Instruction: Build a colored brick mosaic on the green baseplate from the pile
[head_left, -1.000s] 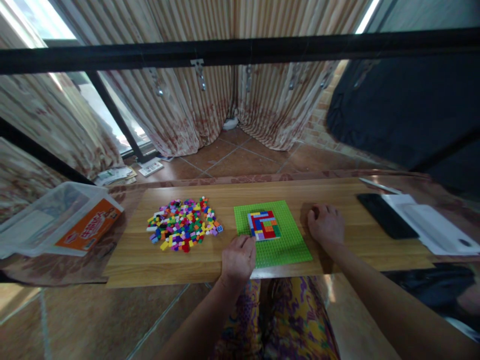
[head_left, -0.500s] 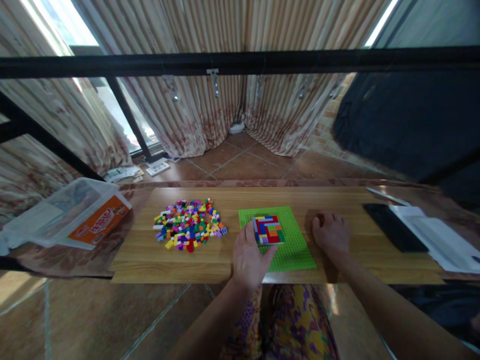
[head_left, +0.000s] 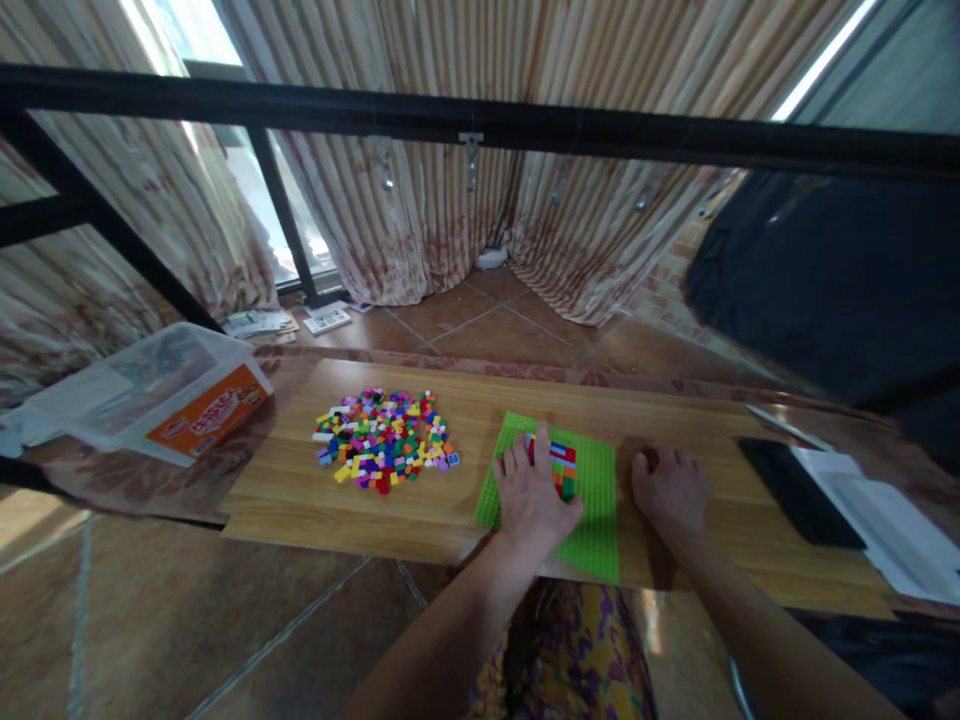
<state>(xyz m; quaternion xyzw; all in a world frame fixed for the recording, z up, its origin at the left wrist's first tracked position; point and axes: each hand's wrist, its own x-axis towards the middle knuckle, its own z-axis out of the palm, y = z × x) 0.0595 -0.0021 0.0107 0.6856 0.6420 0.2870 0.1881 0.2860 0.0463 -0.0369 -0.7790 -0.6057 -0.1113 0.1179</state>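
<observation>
A flat square of multicoloured toy bricks sits on the green baseplate, partly covered by my left hand. My left hand lies across the left part of that square, its fingers spread and the index finger stretched toward the far edge. The thumb is out to the right, by the square's near side. Just right of the baseplate, my right hand rests on the table with its fingers curled in, apart from the bricks. Nothing shows in its grasp.
A pile of loose coloured bricks lies on the wooden table, left of the baseplate. A clear plastic box with an orange label stands at far left. On the right are a black flat object and white sheets.
My left hand has gone from holding the brick square's left and near edges to lying spread over it. The baseplate looks turned and the view has tilted. My right hand stays put.
</observation>
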